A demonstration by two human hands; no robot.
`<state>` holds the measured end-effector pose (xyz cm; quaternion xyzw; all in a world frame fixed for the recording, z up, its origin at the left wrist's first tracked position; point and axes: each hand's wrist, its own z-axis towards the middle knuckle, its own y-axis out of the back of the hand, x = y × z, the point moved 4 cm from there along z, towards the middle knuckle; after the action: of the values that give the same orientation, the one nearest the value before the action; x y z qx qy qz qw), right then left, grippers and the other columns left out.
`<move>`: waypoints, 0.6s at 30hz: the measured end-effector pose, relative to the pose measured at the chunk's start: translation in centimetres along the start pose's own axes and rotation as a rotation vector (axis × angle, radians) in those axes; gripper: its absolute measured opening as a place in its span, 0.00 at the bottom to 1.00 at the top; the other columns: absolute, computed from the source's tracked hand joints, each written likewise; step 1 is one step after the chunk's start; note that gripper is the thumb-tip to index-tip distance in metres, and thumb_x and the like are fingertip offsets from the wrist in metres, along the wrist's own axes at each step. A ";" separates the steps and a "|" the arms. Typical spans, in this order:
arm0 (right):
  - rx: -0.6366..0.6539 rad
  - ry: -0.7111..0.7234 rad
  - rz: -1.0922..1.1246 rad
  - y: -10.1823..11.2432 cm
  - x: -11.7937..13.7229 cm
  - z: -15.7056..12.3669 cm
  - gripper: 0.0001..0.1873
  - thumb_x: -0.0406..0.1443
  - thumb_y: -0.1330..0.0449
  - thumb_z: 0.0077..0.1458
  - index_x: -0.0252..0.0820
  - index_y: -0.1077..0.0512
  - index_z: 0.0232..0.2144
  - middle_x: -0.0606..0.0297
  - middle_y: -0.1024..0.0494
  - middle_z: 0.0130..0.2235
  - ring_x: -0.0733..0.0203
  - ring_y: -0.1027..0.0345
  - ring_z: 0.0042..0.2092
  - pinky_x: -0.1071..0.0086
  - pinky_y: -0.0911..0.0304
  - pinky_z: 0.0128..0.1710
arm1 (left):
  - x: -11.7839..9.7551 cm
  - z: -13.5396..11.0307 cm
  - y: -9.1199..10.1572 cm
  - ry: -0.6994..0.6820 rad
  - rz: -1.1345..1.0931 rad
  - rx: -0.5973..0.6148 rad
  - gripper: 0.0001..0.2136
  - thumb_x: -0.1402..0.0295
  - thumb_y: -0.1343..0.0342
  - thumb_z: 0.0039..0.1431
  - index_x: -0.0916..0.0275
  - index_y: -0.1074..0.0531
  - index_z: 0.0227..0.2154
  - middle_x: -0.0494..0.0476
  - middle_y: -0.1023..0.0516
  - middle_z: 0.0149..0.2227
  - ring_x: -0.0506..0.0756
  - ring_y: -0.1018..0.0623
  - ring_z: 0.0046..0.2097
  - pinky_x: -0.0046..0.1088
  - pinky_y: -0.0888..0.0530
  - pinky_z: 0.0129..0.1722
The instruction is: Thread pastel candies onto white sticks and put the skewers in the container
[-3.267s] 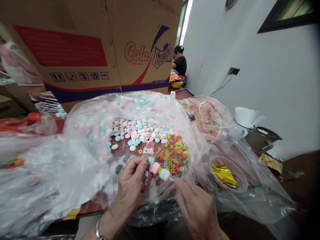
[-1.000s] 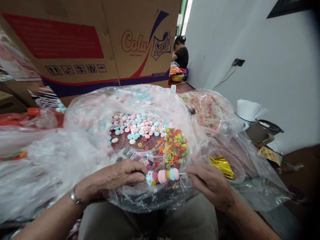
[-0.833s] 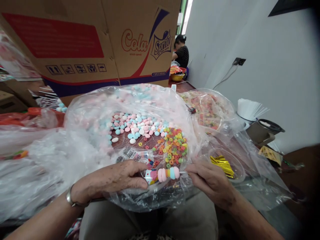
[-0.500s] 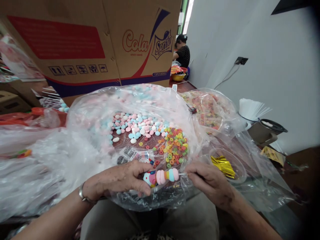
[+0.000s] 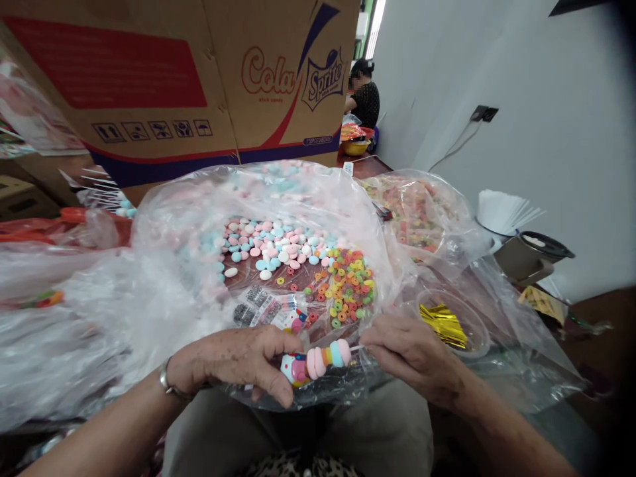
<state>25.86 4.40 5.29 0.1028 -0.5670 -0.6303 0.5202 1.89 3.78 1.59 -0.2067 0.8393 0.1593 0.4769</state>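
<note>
Low in the middle, a candy skewer (image 5: 325, 358) of pink, yellow and blue pieces lies slightly tilted between my hands. My left hand (image 5: 243, 361) grips its left end, where a printed plastic wrapper (image 5: 294, 368) shows; how far the wrapper reaches is hard to see. With thumb and fingers, my right hand (image 5: 412, 354) pinches the white stick at the right end. Another printed wrapper (image 5: 268, 306) lies flat just beyond my left hand. Pink, white and blue candies (image 5: 283, 248) and small coloured candy rings (image 5: 348, 285) are spread behind.
A clear plastic sheet (image 5: 173, 192) surrounds the candies. A cardboard box (image 5: 163, 73) stands behind. To the right are gold twist ties (image 5: 442, 324) in a clear dish, a dark jug (image 5: 531, 255) and white sticks (image 5: 507, 211). Farther back sits another person (image 5: 366, 99).
The skewer and my right hand have shifted slightly left. More of the flat printed wrapper shows beyond my left hand. The view has tilted a little.
</note>
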 end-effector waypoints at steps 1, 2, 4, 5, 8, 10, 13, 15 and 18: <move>-0.001 0.003 0.002 -0.3 0.2 0.0 0.11 0.31 0.49 0.66 0.41 0.28 0.34 0.66 0.25 0.30 0.65 0.32 0.32 0.73 0.41 0.33 | 0.1 0.1 -0.1 -0.008 -0.054 0.008 0.24 0.51 0.28 0.44 0.59 0.23 0.41 0.46 0.27 0.27 0.50 0.30 0.24 0.23 0.32 0.24; -0.007 0.006 0.001 -0.5 0.3 0.0 0.11 0.30 0.50 0.66 0.41 0.28 0.33 0.66 0.26 0.29 0.65 0.32 0.31 0.73 0.42 0.32 | 0.0 0.2 -0.1 -0.029 -0.095 -0.001 0.23 0.53 0.27 0.44 0.59 0.23 0.40 0.46 0.26 0.28 0.50 0.29 0.26 0.23 0.32 0.25; -0.035 -0.002 -0.015 -0.9 0.6 -0.2 0.11 0.29 0.50 0.65 0.41 0.29 0.32 0.66 0.26 0.28 0.65 0.33 0.30 0.73 0.42 0.31 | 0.0 0.3 -0.1 -0.078 -0.131 -0.061 0.21 0.56 0.28 0.46 0.59 0.24 0.40 0.47 0.26 0.30 0.51 0.28 0.29 0.23 0.31 0.28; -0.049 -0.018 -0.031 -1.0 0.8 -0.3 0.12 0.29 0.50 0.65 0.41 0.30 0.32 0.67 0.26 0.28 0.65 0.33 0.29 0.73 0.43 0.31 | 0.0 0.3 0.0 -0.094 -0.126 -0.106 0.19 0.57 0.29 0.49 0.59 0.24 0.41 0.47 0.26 0.30 0.51 0.27 0.30 0.24 0.31 0.29; -0.050 -0.051 -0.093 -1.1 1.1 -0.7 0.12 0.27 0.51 0.64 0.41 0.30 0.31 0.68 0.27 0.26 0.65 0.33 0.28 0.72 0.44 0.29 | -0.1 0.0 0.4 -0.126 -0.003 -0.249 0.19 0.56 0.33 0.54 0.59 0.26 0.45 0.47 0.26 0.32 0.53 0.27 0.33 0.26 0.31 0.32; -0.033 -0.033 -0.122 -1.0 1.3 -0.8 0.13 0.27 0.50 0.63 0.41 0.30 0.30 0.69 0.28 0.25 0.65 0.35 0.26 0.72 0.45 0.28 | -0.3 -0.2 0.5 -0.154 0.118 -0.312 0.18 0.55 0.34 0.55 0.58 0.26 0.45 0.49 0.25 0.35 0.55 0.26 0.37 0.27 0.32 0.36; -0.048 -0.010 -0.116 -0.6 1.5 -0.8 0.13 0.27 0.50 0.63 0.41 0.31 0.29 0.68 0.28 0.25 0.65 0.34 0.27 0.72 0.45 0.29 | -0.7 -0.4 0.8 -0.176 0.203 -0.360 0.17 0.56 0.34 0.55 0.58 0.25 0.44 0.50 0.23 0.39 0.57 0.27 0.43 0.28 0.33 0.40; -0.075 -0.016 -0.104 -0.4 1.5 -0.7 0.12 0.27 0.50 0.64 0.41 0.30 0.31 0.67 0.26 0.26 0.65 0.33 0.28 0.73 0.44 0.30 | -0.9 -0.5 0.8 -0.187 0.174 -0.371 0.16 0.57 0.34 0.55 0.58 0.25 0.44 0.50 0.24 0.40 0.57 0.28 0.43 0.28 0.33 0.41; -0.097 0.005 -0.112 -0.3 1.5 -0.7 0.11 0.27 0.50 0.64 0.41 0.29 0.33 0.67 0.25 0.27 0.65 0.32 0.28 0.73 0.43 0.30 | -0.8 -0.4 0.7 -0.175 0.029 -0.317 0.18 0.58 0.34 0.55 0.59 0.25 0.45 0.48 0.27 0.35 0.53 0.29 0.36 0.26 0.32 0.34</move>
<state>25.55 2.80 5.54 0.1104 -0.5280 -0.6849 0.4899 1.65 4.33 2.52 -0.2525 0.7618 0.3139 0.5073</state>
